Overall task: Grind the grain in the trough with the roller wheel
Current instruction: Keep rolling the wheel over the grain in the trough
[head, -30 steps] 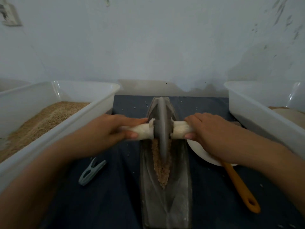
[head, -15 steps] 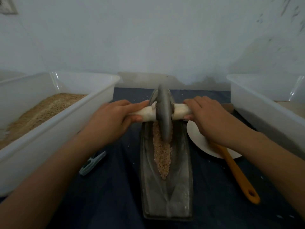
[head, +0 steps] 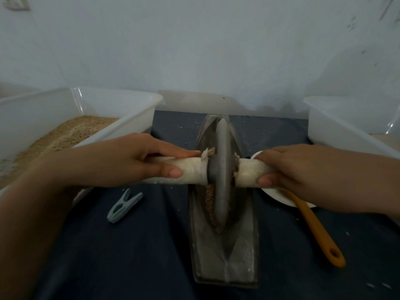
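No readable text, label, brand or number shows anywhere.

Wheel (head: 221, 169) upright in trough (head: 225, 252), grain (head: 211, 204) at rim. Left hand (head: 121, 161) and right hand (head: 303, 172) grip axle (head: 192, 169) either side. Bin (head: 121, 109) left; clothespin (head: 124, 205), spatula (head: 318, 232) on cloth (head: 129, 256).

A pale, grey-white plastered wall (head: 194, 44) fills the upper half of the view, faintly scuffed with dark flecks (head: 352, 22) at its upper right. A whitish wall fitting (head: 16, 3) sits in the top left corner, too cut off to identify. Along the wall's foot runs a light, bare ledge (head: 249, 102). Below it lies a tabletop under a dark navy cloth (head: 129, 256), dusted with pale specks. The light is dim and even.
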Available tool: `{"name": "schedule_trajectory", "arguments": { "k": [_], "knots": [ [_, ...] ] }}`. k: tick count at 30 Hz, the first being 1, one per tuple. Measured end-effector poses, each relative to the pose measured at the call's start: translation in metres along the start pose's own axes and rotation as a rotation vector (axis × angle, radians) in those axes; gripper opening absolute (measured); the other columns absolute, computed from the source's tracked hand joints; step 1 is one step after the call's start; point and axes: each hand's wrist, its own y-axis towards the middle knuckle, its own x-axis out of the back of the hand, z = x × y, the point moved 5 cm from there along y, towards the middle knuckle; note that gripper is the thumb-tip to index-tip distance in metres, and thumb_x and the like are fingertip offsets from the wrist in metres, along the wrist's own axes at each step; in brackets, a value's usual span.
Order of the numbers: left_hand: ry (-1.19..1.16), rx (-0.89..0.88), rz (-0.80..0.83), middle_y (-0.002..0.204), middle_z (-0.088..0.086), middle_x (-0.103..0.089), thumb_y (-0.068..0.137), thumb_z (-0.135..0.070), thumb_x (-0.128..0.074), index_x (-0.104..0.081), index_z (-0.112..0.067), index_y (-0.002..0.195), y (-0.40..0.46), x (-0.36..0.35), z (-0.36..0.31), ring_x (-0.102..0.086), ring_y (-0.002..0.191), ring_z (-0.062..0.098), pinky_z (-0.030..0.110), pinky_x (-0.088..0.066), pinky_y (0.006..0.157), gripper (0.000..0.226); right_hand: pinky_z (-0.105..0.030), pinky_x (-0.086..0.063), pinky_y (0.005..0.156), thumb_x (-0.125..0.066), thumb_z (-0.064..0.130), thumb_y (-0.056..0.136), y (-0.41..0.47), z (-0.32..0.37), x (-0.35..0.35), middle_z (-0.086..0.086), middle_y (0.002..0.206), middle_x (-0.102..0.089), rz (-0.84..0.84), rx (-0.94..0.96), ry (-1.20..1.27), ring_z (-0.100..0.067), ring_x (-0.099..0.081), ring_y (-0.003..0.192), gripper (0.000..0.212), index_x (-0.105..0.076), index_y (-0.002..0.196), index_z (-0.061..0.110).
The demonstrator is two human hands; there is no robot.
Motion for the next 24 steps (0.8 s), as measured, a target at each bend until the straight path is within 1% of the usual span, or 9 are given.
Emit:
{"name": "schedule_trajectory", "arguments": {
  "k": [2, 4, 6, 8, 11, 15, 18, 21, 24],
  "knots": [
    [0.106, 0.022, -0.139, 0.106, -0.033, -0.060, 0.085, -0.053, -0.053, -0.038, -0.068, 0.120, 0.010, -0.001, 0.003, -0.056, 0.102, -0.009, 0.012, -0.038, 0.088, 0.042, -0.027, -0.038, 0.073, -0.033, 0.044, 0.095, 0.012, -0.009, -0.009, 0.004, 0.103, -0.051, -0.057, -0.045, 0.017, -0.010, -0.049, 0.090, 0.026, -0.044, 0.103, 0.022],
    [0.230, 0.069, -0.321, 0.106, -0.018, -0.060, 0.091, -0.036, -0.053, -0.036, -0.055, 0.128, 0.019, -0.004, 0.007, -0.057, 0.100, 0.006, 0.022, -0.040, 0.087, 0.044, -0.031, -0.039, 0.076, -0.036, 0.038, 0.097, 0.030, -0.021, -0.018, 0.001, 0.103, -0.051, -0.141, -0.098, 0.024, -0.014, -0.047, 0.091, 0.019, -0.043, 0.104, 0.021],
    [0.357, 0.048, -0.470, 0.110, 0.000, -0.061, 0.092, -0.029, -0.050, -0.037, -0.038, 0.136, 0.025, -0.007, 0.009, -0.058, 0.098, 0.020, 0.035, -0.043, 0.089, 0.047, -0.033, -0.038, 0.081, -0.039, 0.032, 0.097, 0.043, -0.030, -0.023, -0.003, 0.110, -0.051, -0.272, -0.119, -0.028, -0.018, -0.046, 0.096, 0.025, -0.044, 0.117, 0.017],
    [0.433, 0.008, -0.535, 0.111, 0.006, -0.062, 0.093, -0.027, -0.050, -0.040, -0.029, 0.138, 0.027, -0.009, 0.009, -0.059, 0.097, 0.023, 0.040, -0.044, 0.088, 0.047, -0.031, -0.033, 0.081, -0.041, 0.031, 0.097, 0.047, -0.034, -0.027, -0.005, 0.115, -0.051, -0.362, -0.125, -0.057, -0.020, -0.045, 0.100, 0.032, -0.043, 0.124, 0.014],
    [0.364, 0.010, -0.470, 0.105, 0.000, -0.062, 0.091, -0.034, -0.050, -0.038, -0.037, 0.137, 0.025, -0.007, 0.008, -0.058, 0.090, 0.016, 0.032, -0.044, 0.083, 0.047, -0.028, -0.028, 0.076, -0.038, 0.036, 0.097, 0.040, -0.028, -0.027, -0.001, 0.112, -0.050, -0.342, -0.086, -0.100, -0.015, -0.042, 0.094, 0.032, -0.042, 0.123, 0.018],
    [0.077, 0.063, -0.140, 0.115, -0.028, -0.059, 0.076, -0.060, -0.045, -0.037, -0.062, 0.125, 0.011, -0.001, 0.008, -0.055, 0.106, -0.007, 0.013, -0.038, 0.091, 0.050, -0.025, -0.031, 0.070, -0.032, 0.046, 0.095, 0.018, -0.011, -0.011, 0.007, 0.095, -0.043, -0.113, -0.018, -0.058, -0.010, -0.042, 0.086, 0.017, -0.035, 0.093, 0.029],
    [-0.107, -0.009, 0.057, 0.122, -0.021, -0.061, 0.085, -0.055, -0.052, -0.045, -0.055, 0.127, -0.001, -0.001, 0.000, -0.055, 0.114, -0.002, 0.015, -0.040, 0.097, 0.043, -0.021, -0.035, 0.069, -0.029, 0.050, 0.093, -0.001, 0.002, 0.001, 0.010, 0.096, -0.047, 0.039, 0.016, -0.019, -0.005, -0.048, 0.087, 0.020, -0.035, 0.097, 0.031],
    [-0.121, -0.029, 0.045, 0.122, -0.030, -0.057, 0.082, -0.050, -0.053, -0.048, -0.050, 0.127, -0.001, -0.001, -0.004, -0.052, 0.114, -0.011, 0.007, -0.036, 0.096, 0.045, -0.020, -0.035, 0.069, -0.028, 0.049, 0.093, -0.006, 0.002, 0.002, 0.012, 0.095, -0.047, 0.050, 0.002, -0.005, -0.004, -0.048, 0.084, 0.022, -0.037, 0.099, 0.030],
    [0.061, 0.043, -0.114, 0.106, -0.040, -0.055, 0.076, -0.057, -0.045, -0.041, -0.057, 0.126, 0.011, -0.002, 0.002, -0.051, 0.099, -0.020, 0.000, -0.034, 0.085, 0.050, -0.024, -0.034, 0.067, -0.032, 0.043, 0.096, 0.013, -0.009, -0.008, 0.007, 0.095, -0.047, -0.049, -0.054, 0.005, -0.009, -0.046, 0.085, 0.020, -0.039, 0.098, 0.024]
  ]
}}
